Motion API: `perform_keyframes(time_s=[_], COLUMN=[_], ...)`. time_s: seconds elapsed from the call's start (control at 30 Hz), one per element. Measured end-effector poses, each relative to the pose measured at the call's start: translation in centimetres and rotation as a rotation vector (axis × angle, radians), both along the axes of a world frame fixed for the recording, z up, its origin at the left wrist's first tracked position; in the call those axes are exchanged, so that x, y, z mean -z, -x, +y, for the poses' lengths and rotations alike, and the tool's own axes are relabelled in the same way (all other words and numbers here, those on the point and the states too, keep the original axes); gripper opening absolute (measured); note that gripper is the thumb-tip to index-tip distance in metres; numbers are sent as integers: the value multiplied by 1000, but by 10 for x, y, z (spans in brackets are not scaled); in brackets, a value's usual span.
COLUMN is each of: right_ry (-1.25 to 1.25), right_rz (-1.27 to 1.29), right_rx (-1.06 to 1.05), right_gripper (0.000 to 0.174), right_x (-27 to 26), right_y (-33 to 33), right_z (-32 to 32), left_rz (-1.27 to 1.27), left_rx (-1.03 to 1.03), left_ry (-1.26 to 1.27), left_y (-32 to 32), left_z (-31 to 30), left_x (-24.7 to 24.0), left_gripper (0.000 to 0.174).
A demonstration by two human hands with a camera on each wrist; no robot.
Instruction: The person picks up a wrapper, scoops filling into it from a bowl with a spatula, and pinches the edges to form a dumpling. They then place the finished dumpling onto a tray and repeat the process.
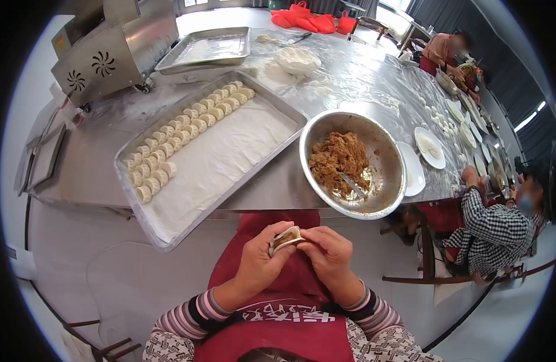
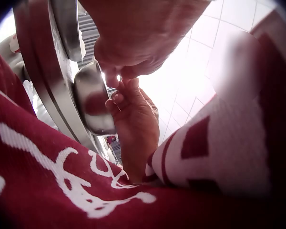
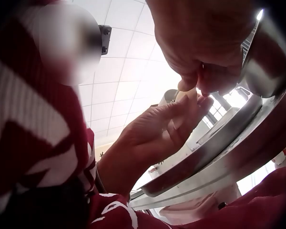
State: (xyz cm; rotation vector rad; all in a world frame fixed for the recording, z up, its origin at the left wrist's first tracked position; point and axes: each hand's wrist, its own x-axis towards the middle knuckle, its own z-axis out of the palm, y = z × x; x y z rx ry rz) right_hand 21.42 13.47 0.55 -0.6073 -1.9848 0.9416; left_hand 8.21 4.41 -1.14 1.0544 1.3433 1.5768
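Note:
In the head view, a round dough wrapper (image 1: 293,233) with brown filling is folded partly round it, held above the apron. My left hand (image 1: 261,256) grips the wrapper from the left, thumb in front and fingers behind. The right hand (image 1: 331,256) pinches its right edge between thumb and fingers. In the left wrist view the right hand (image 2: 136,124) meets the left hand (image 2: 143,38). The right wrist view has the left hand (image 3: 150,136) holding the pale wrapper (image 3: 187,95), with the right hand (image 3: 205,43) at its edge.
A metal bowl (image 1: 386,175) of brown filling stands at the table's front edge. Left of it lies a large tray (image 1: 223,187) with rows of dumplings. Behind are a flour bowl (image 1: 297,61) and another tray (image 1: 210,51). White plates (image 1: 430,148) and seated people are at the right.

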Motion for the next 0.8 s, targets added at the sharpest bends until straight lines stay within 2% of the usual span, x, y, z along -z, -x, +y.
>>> perform_keyframes(time_s=[0.13, 0.33, 0.4, 0.43, 0.5, 0.63, 0.7, 0.8], right_ry=[62, 108, 264, 264, 116, -7, -66, 60], right_rz=[-59, 12, 68, 67, 38, 13, 51, 59], right_rx=[-30, -60, -31, -30, -53, -25, 9, 47], right_gripper=[19, 16, 14, 14, 15, 14, 20, 20], right_x=[-1, 1, -2, -1, 3, 3, 5, -2], right_y=[-4, -1, 0, -1, -4, -4, -5, 1], right_z=[3, 1, -4, -4, -1, -1, 0, -4], left_rz=[37, 72, -23, -24, 41, 6, -232, -317], left_rx=[-4, 46, 44, 44, 174, 105, 44, 33], left_ry=[-6, -54, -48, -48, -24, 16, -78, -87], left_y=[-1, 3, 2, 4, 9, 3, 2, 1], left_z=[0, 0, 0, 0, 0, 1, 4, 3], left_x=[-1, 0, -1, -2, -4, -7, 4, 2], left_gripper=[36, 34, 30, 30, 33, 32, 32, 33])
